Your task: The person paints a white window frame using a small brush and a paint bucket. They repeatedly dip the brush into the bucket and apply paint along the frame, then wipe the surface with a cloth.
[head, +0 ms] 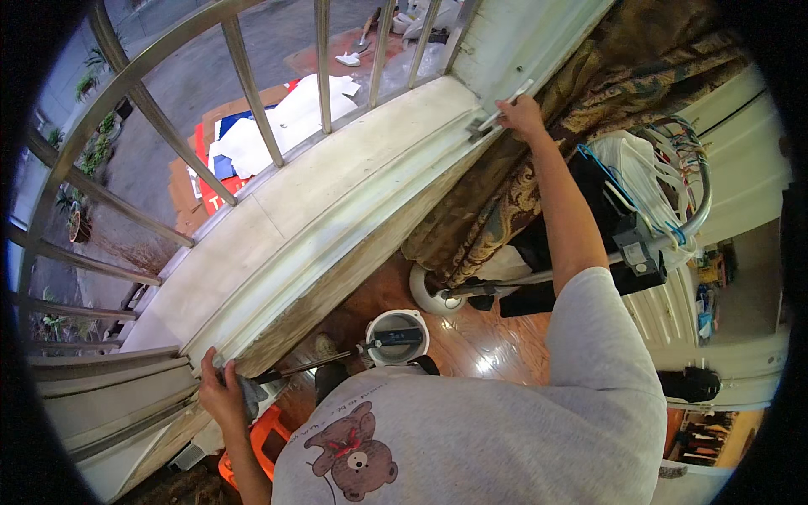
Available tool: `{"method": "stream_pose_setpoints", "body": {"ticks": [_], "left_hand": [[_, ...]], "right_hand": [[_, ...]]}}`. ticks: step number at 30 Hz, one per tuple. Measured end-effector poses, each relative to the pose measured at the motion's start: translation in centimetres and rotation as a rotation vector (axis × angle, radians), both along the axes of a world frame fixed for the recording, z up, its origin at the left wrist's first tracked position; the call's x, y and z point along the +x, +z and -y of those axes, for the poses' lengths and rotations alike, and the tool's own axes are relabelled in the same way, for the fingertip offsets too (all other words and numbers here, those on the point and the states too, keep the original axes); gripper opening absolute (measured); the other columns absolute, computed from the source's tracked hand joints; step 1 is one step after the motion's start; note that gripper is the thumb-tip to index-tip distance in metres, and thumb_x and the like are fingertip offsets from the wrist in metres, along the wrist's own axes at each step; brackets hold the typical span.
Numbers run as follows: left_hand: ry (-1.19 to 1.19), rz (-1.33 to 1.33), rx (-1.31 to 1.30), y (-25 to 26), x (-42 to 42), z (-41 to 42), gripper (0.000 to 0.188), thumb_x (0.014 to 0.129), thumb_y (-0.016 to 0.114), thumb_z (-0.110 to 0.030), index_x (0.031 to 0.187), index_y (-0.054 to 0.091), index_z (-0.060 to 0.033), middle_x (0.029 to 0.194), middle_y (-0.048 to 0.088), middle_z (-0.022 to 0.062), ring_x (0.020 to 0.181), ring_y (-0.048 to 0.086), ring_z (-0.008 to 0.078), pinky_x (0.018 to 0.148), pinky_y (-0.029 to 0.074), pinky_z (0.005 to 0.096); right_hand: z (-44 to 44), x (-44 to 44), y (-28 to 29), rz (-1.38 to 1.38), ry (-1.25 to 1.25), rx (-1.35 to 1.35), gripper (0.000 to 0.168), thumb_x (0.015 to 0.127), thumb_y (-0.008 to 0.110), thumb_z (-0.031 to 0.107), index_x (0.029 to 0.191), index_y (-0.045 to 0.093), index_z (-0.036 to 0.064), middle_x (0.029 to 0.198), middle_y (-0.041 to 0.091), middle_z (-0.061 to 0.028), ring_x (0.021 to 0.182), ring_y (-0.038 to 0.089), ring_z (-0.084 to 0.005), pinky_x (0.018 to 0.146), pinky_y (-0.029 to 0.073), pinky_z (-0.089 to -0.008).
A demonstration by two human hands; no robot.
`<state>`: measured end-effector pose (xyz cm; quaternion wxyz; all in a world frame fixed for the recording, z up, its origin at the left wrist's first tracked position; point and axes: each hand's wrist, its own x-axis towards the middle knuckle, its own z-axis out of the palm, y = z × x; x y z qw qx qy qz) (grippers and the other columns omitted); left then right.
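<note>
My right hand (521,117) grips the white handle of a small brush (485,126), whose head rests on the window track at the far end of the white sill (303,189). At the near end of the track, my left hand (222,388) holds a grey cloth (254,399), with its fingers at the corner of the window frame. Between my arms, below the sill, a white bucket (424,350) stands on the wooden floor, and a dark mop head (399,337) on a pole lies across its opening.
Metal railing bars (252,95) stand along the outer sill edge. A patterned curtain (505,221) hangs beside my right arm, near a clothes rack (701,189) with hangers. An orange plastic stool (268,435) is by my left arm. Outside, flattened cardboard (196,221) lies on the ground.
</note>
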<state>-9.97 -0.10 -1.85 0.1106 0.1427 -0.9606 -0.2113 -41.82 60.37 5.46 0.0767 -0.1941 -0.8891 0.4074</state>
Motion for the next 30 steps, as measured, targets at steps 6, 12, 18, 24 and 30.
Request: {"method": "stream_pose_setpoints", "body": {"ticks": [6, 12, 18, 24, 30], "left_hand": [[-0.032, -0.045, -0.020, -0.3, 0.0, 0.4, 0.037, 0.078, 0.066, -0.016, 0.113, 0.054, -0.0123, 0.056, 0.048, 0.0108, 0.048, 0.047, 0.0246, 0.048, 0.039, 0.0353], [-0.024, -0.038, -0.022, 0.0, 0.1, 0.2, 0.037, 0.078, 0.066, -0.016, 0.113, 0.054, -0.0130, 0.056, 0.048, 0.0112, 0.048, 0.047, 0.0248, 0.047, 0.039, 0.0350], [-0.026, -0.048, -0.023, -0.4, 0.1, 0.4, 0.036, 0.078, 0.066, -0.016, 0.113, 0.055, -0.0129, 0.055, 0.048, 0.0108, 0.047, 0.046, 0.0246, 0.047, 0.039, 0.0351], [-0.028, -0.044, -0.014, -0.4, -0.1, 0.3, 0.037, 0.078, 0.066, -0.016, 0.112, 0.055, -0.0109, 0.056, 0.049, 0.0107, 0.047, 0.047, 0.0251, 0.047, 0.039, 0.0349], [-0.031, -0.057, -0.028, -0.3, 0.1, 0.2, 0.037, 0.078, 0.066, -0.015, 0.113, 0.055, -0.0103, 0.057, 0.049, 0.0112, 0.048, 0.047, 0.0254, 0.047, 0.039, 0.0345]], "right_hand": [[4.7, 2.2, 1.7, -0.108, 0.076, -0.266, 0.031, 0.080, 0.065, 0.015, 0.093, 0.054, -0.011, 0.085, 0.061, -0.0159, 0.068, 0.065, -0.0240, 0.053, 0.057, -0.0295], [1.2, 1.0, 3.9, -0.213, 0.051, -0.085, 0.031, 0.079, 0.066, 0.019, 0.093, 0.056, -0.007, 0.079, 0.062, -0.0140, 0.064, 0.063, -0.0234, 0.056, 0.053, -0.0352], [0.5, 0.4, -0.4, -0.190, -0.078, 0.729, 0.033, 0.077, 0.067, 0.026, 0.088, 0.057, -0.003, 0.075, 0.062, -0.0188, 0.071, 0.061, -0.0345, 0.067, 0.048, -0.0426], [-0.9, -1.0, -0.6, -0.065, 0.039, 0.108, 0.034, 0.078, 0.067, 0.027, 0.086, 0.057, -0.004, 0.071, 0.063, -0.0177, 0.073, 0.063, -0.0317, 0.066, 0.049, -0.0399], [0.1, -1.0, 2.5, -0.126, 0.030, 0.463, 0.036, 0.077, 0.067, 0.030, 0.088, 0.058, -0.003, 0.071, 0.063, -0.0175, 0.073, 0.063, -0.0315, 0.068, 0.048, -0.0399]]}}
